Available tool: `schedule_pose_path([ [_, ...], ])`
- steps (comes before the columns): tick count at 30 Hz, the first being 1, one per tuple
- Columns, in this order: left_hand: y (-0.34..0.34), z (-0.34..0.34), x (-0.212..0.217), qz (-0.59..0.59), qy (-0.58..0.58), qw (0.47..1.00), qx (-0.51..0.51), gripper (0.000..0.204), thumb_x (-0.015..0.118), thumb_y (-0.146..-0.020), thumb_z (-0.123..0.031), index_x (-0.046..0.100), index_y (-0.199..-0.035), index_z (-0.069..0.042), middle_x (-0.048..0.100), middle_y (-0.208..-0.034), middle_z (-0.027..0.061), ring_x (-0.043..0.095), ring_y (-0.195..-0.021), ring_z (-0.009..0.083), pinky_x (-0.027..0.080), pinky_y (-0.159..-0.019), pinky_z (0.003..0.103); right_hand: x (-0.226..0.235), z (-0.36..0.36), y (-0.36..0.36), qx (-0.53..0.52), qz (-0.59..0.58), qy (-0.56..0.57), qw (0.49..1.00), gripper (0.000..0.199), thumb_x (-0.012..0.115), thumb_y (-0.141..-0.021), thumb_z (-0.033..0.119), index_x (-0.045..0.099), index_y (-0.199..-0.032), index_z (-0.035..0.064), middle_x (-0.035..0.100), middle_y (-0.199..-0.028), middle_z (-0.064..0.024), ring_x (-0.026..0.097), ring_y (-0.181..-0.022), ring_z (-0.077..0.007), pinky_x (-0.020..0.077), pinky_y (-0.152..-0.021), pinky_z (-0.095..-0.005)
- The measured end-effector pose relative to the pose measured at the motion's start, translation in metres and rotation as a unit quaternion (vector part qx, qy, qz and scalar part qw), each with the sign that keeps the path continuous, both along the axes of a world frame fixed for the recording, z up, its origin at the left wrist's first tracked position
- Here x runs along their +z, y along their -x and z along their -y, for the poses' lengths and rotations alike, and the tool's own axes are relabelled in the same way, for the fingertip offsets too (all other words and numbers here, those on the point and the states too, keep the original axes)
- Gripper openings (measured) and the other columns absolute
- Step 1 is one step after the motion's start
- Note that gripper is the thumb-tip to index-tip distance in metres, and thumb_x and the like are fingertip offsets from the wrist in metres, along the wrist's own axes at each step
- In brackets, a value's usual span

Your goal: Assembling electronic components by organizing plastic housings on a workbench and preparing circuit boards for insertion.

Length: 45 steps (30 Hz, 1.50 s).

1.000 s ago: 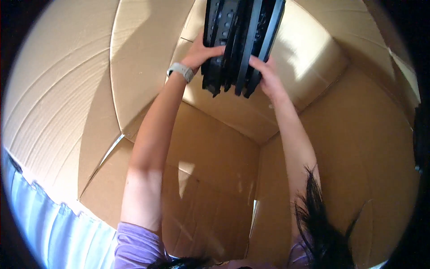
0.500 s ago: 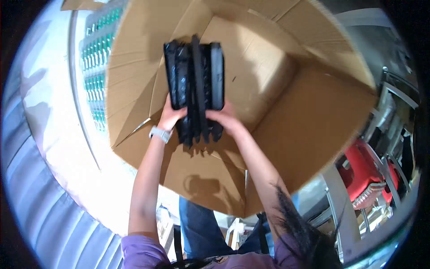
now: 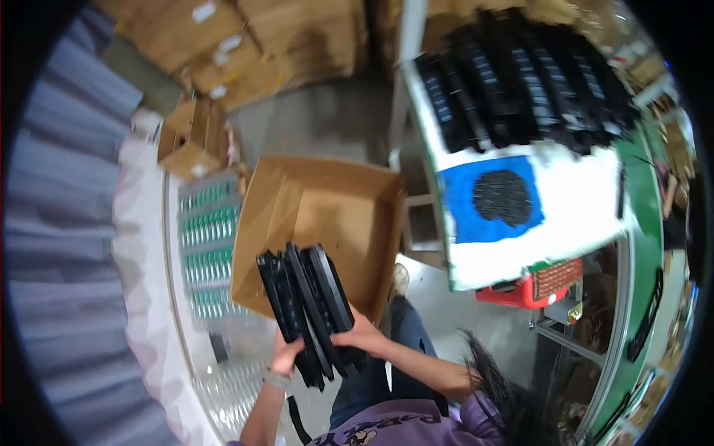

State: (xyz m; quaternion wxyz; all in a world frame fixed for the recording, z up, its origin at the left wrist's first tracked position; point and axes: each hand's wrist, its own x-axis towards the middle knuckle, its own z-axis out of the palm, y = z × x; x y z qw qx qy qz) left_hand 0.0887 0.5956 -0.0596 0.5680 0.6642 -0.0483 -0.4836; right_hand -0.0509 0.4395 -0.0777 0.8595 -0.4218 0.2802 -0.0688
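Between my two hands is a bundle of long, flat black plastic pieces (image 3: 306, 305), standing side by side with gaps between some of them. My left hand (image 3: 285, 352) grips the bundle's left side near its lower end. On the opposite side, my right hand (image 3: 361, 332) presses against it with the thumb on top. The bundle's far end overlaps the near part of an open cardboard box (image 3: 253, 230) in the view. I can see the box's bare bottom; its near wall is partly hidden behind the bundle.
On the right, a white-topped table (image 3: 513, 260) holds rows of black pieces (image 3: 513, 82) and a blue sheet (image 3: 457, 223) under a heap of small dark parts (image 3: 502, 197). Clear trays (image 3: 208, 253) with green-topped items lie at left. Cardboard boxes (image 3: 297, 37) stand behind.
The cardboard box looks smaller and farther off, and the bundle has come nearer my body, away from over the box. The table at right has come into view. Both hands keep their grip.
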Motion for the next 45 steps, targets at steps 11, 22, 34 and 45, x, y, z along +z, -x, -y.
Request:
schedule_pose_path([
  [11, 0.123, 0.056, 0.115, -0.069, 0.091, 0.981, -0.159, 0.071, 0.074, -0.071, -0.009, 0.035, -0.131, -0.006, 0.049, -0.123, 0.0054, 0.048, -0.113, 0.0184, 0.037, -0.098, 0.032, 0.134, -0.015, 0.169, -0.185, -0.050, 0.013, 0.981, 0.064, 0.067, -0.069, 0.002, 0.040, -0.127, 0.0023, 0.056, -0.106, -0.0073, 0.053, -0.098, -0.0154, 0.0429, -0.087, -0.0279],
  [22, 0.275, 0.211, 0.181, 0.014, 0.131, 0.961, -0.243, 0.071, 0.076, -0.070, -0.008, 0.035, -0.128, -0.006, 0.050, -0.120, 0.0074, 0.050, -0.109, 0.0179, 0.041, -0.094, 0.034, 0.173, 0.115, 0.323, -0.252, 0.017, 0.073, 0.965, 0.066, 0.070, -0.068, 0.007, 0.041, -0.127, 0.0028, 0.054, -0.111, -0.0077, 0.050, -0.104, -0.0152, 0.0399, -0.091, -0.0279],
  [34, 0.444, 0.389, 0.154, -0.011, 0.108, 0.964, -0.242, 0.072, 0.075, -0.072, -0.013, 0.033, -0.130, -0.003, 0.050, -0.120, 0.0076, 0.049, -0.108, 0.0167, 0.039, -0.095, 0.031, 0.156, 0.296, 0.494, -0.294, 0.027, 0.074, 0.952, 0.068, 0.073, -0.064, 0.011, 0.043, -0.125, 0.0019, 0.055, -0.113, -0.0072, 0.051, -0.105, -0.0159, 0.0391, -0.093, -0.0286],
  [45, 0.455, 0.529, 0.113, 0.046, 0.102, 0.907, -0.405, 0.077, 0.079, -0.068, -0.020, 0.036, -0.128, 0.002, 0.053, -0.118, 0.0089, 0.050, -0.107, 0.0159, 0.038, -0.095, 0.029, 0.094, 0.367, 0.510, -0.418, 0.007, 0.013, 0.909, 0.051, 0.066, -0.071, 0.005, 0.047, -0.118, 0.0013, 0.058, -0.108, -0.0069, 0.055, -0.100, -0.0173, 0.0426, -0.089, -0.0298],
])
